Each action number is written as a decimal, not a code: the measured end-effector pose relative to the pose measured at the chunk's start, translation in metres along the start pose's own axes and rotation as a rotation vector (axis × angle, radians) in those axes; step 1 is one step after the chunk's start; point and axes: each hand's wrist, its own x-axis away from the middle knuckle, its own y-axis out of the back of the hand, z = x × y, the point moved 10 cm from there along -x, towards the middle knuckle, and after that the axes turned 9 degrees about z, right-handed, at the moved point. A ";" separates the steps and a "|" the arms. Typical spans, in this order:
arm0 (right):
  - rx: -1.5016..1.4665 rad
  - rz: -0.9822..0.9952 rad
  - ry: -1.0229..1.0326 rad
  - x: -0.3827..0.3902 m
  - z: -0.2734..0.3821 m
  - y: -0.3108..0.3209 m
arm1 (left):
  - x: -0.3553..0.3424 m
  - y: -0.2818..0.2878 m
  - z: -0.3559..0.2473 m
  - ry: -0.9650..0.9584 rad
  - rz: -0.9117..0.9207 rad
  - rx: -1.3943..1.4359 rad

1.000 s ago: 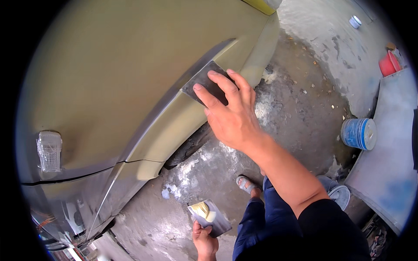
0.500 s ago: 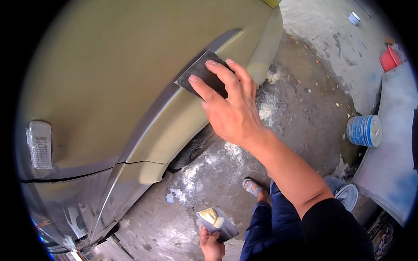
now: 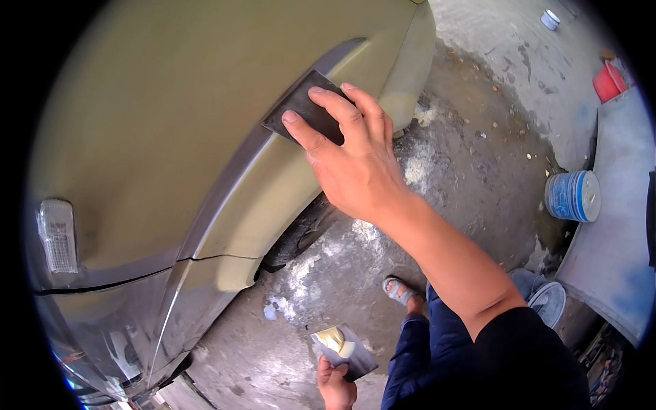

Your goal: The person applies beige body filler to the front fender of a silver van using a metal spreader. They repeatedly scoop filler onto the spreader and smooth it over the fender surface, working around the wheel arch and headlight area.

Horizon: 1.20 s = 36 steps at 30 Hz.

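My right hand (image 3: 362, 164) grips a dark, flat putty spreader (image 3: 298, 102), fingers spread over its face. The spreader's edge lies along the raised wheel-arch ridge (image 3: 236, 164) of a car panel (image 3: 164, 102) coated in dull olive-yellow, with a grey strip along the ridge. Low in the picture, my left hand (image 3: 335, 388) holds a flat grey plate (image 3: 362, 362) by its edge. On this plate sits a smooth lump of pale yellow putty (image 3: 333, 338). The plate is held well away from the car.
A clear side lamp (image 3: 57, 236) is set in the panel at left. Below the arch is a dark wheel opening (image 3: 294, 239). To the right stand a blue-and-white bucket (image 3: 572, 196), a grey bucket (image 3: 547, 303) and a red container (image 3: 608, 82), beside a pale panel (image 3: 608, 212).
The whole view has shifted slightly. My right hand and the spreader remain at about the same spot on the arch ridge. My left hand still holds the plate with putty.
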 end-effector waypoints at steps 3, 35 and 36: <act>0.008 0.009 0.003 0.001 0.002 0.000 | 0.002 0.000 0.000 -0.011 0.016 -0.004; 0.044 0.024 0.056 0.004 0.018 0.000 | 0.000 0.010 0.013 0.013 0.004 0.028; 0.045 0.037 0.051 0.004 0.019 -0.002 | 0.001 0.011 0.013 0.013 0.004 0.024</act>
